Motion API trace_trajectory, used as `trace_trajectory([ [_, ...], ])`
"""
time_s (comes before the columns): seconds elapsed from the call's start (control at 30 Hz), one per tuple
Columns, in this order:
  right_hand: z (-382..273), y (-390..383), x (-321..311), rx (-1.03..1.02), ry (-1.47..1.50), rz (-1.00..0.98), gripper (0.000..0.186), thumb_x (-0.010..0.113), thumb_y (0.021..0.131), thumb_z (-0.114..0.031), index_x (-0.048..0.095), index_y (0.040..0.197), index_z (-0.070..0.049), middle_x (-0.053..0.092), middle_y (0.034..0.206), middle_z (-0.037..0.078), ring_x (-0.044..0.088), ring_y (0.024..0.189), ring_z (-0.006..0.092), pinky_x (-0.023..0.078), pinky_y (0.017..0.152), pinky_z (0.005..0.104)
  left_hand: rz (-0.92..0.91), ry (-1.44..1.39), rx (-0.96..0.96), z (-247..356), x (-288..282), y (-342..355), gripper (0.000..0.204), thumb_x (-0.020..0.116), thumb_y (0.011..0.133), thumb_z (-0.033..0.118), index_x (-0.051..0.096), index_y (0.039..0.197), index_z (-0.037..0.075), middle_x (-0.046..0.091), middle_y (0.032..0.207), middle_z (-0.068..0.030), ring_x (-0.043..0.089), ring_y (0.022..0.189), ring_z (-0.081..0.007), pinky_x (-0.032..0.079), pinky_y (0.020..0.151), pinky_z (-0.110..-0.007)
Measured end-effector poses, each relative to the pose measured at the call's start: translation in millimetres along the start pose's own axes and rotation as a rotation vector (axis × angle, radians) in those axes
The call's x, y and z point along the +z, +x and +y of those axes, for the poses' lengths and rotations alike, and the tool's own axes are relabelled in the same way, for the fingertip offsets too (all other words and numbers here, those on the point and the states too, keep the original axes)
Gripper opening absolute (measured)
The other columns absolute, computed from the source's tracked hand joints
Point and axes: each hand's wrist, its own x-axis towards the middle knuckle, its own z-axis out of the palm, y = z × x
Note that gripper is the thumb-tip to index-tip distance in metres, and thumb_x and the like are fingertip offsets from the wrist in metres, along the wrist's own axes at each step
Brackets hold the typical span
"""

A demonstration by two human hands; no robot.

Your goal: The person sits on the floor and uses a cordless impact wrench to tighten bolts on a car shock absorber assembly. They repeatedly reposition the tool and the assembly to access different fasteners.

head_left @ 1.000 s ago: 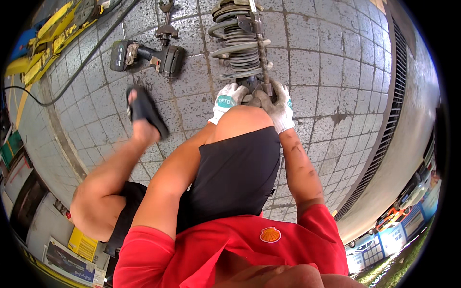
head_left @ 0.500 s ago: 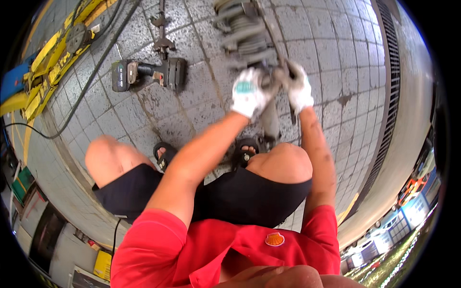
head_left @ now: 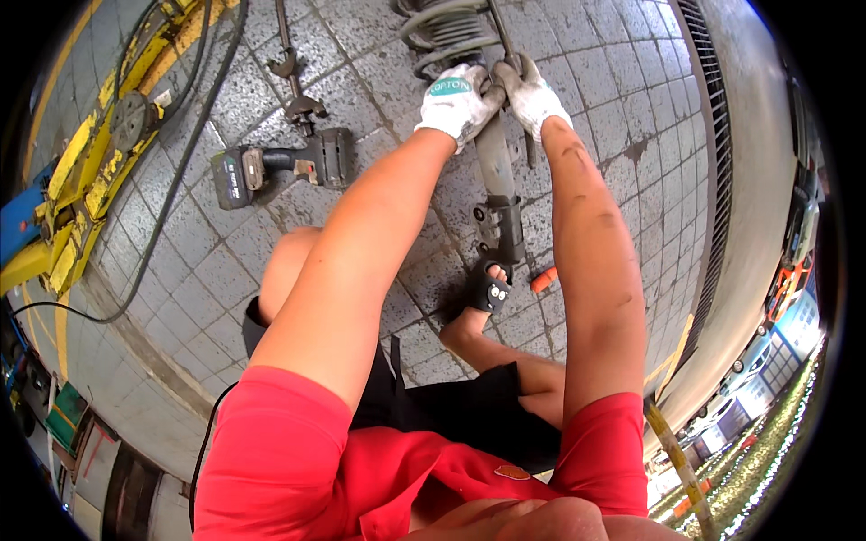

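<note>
A shock absorber strut [head_left: 494, 162] lies on the tiled floor in front of me, its coil spring [head_left: 446, 32] at the far end and a bracket [head_left: 507, 221] at the near end by my foot. My gloved left hand [head_left: 458, 101] is closed round the strut just below the spring. Beside it, my gloved right hand [head_left: 530, 93] is closed on a thin dark metal rod [head_left: 529, 151] that runs alongside the strut. The gloves hide where the rod meets the strut.
To the left lies a cordless impact wrench [head_left: 293, 165], joined to a spring compressor [head_left: 296, 90]. A yellow lift arm [head_left: 77, 216] and a black cable [head_left: 167, 176] are farther left. An orange piece [head_left: 544, 279] lies near my foot. A floor grate [head_left: 717, 135] runs along the right.
Both hands have moved farther forward and still hold the strut and rod. More of the strut's lower end shows. My legs have shifted, and the orange piece has come into view.
</note>
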Motion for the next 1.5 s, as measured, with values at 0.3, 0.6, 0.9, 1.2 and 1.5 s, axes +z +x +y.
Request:
trace_trajectory([
  [0.3, -32, -44, 25, 0.118, -0.042, 0.159, 0.083, 0.056, 0.101, -0.061, 0.040, 0.165, -0.012, 0.048, 0.160, 0.030, 0.050, 0.146, 0.0465, 0.042, 0.121, 0.0472, -0.346, 0.008, 0.146, -18, -65, 1, 0.065, 0.055, 0.103, 0.055, 0.064, 0.142, 0.004, 0.062, 0.146, -0.0250, 0.058, 0.135, -0.0430, 0.048, 0.112, -0.048],
  [0.6, -21, -97, 59, 0.121, 0.193, 0.169, 0.089, 0.061, 0.098, -0.068, 0.046, 0.158, -0.005, 0.062, 0.147, 0.027, 0.058, 0.138, 0.0460, 0.047, 0.114, 0.0460, -0.298, 0.086, 0.278, -36, -67, -14, 0.047, 0.057, 0.102, 0.036, 0.067, 0.137, 0.006, 0.063, 0.143, -0.0213, 0.058, 0.135, -0.0398, 0.047, 0.114, -0.047],
  [0.9, -9, -137, 49, 0.152, 0.151, -0.101, 0.076, 0.054, 0.102, -0.067, 0.052, 0.146, -0.006, 0.063, 0.141, 0.031, 0.061, 0.130, 0.0499, 0.050, 0.105, 0.0495, -0.236, 0.275, 0.292, 3, -72, -80, 0.045, 0.060, 0.095, 0.019, 0.066, 0.136, 0.004, 0.065, 0.142, -0.0192, 0.054, 0.140, -0.0394, 0.036, 0.122, -0.052],
  [1.2, 3, -113, -38, -0.063, 0.045, -0.595, 0.067, 0.055, 0.107, -0.054, 0.052, 0.155, -0.006, 0.066, 0.144, 0.022, 0.070, 0.123, 0.0305, 0.051, 0.107, 0.0440, 0.028, 0.716, 0.197, 22, -28, -85, 0.058, 0.069, 0.097, 0.044, 0.060, 0.142, 0.009, 0.062, 0.143, -0.0209, 0.050, 0.141, -0.0454, 0.029, 0.122, -0.063],
  [1.5, 143, 3, -219, 0.297, 0.219, 0.099, 0.058, 0.054, 0.108, -0.049, 0.061, 0.146, -0.005, 0.076, 0.105, 0.012, 0.073, 0.074, 0.0222, 0.061, 0.069, 0.0415, -0.056, 0.637, 0.166, 44, -29, -78, 0.052, 0.069, 0.097, 0.054, 0.067, 0.127, 0.011, 0.068, 0.132, -0.0174, 0.052, 0.136, -0.0448, 0.033, 0.118, -0.063],
])
